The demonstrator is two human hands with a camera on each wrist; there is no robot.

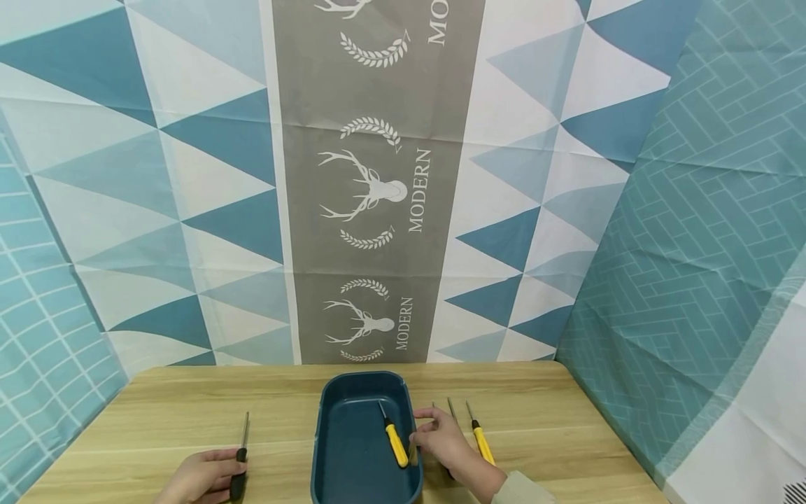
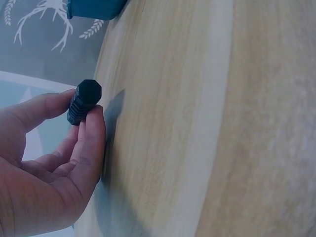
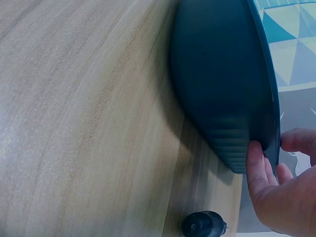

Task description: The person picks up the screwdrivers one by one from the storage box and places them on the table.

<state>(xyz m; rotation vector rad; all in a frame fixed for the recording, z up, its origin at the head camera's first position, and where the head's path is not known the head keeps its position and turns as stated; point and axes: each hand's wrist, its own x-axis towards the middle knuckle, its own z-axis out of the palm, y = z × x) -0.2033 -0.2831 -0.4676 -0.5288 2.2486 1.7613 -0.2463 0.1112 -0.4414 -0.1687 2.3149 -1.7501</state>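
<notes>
My left hand (image 1: 203, 477) holds a screwdriver (image 1: 238, 470) by its black handle between thumb and fingers, its metal shaft pointing away. In the left wrist view the butt of that black handle (image 2: 85, 101) faces the camera, and the hand is just over the table. On the other side, my right hand (image 1: 443, 442) pinches the right rim of a dark blue plastic bin (image 1: 318, 448), with fingers against the outer wall in the right wrist view. Inside the bin lies a yellow-and-black screwdriver (image 1: 395, 444).
Right of the bin, a second yellow-handled screwdriver (image 1: 481, 442) lies on the wooden table (image 1: 277, 392). Beside it are more shafts (image 1: 450, 406), partly hidden by the right hand. A black handle (image 3: 203, 224) shows near the bin. Patterned cloth (image 1: 371, 210) hangs behind the table.
</notes>
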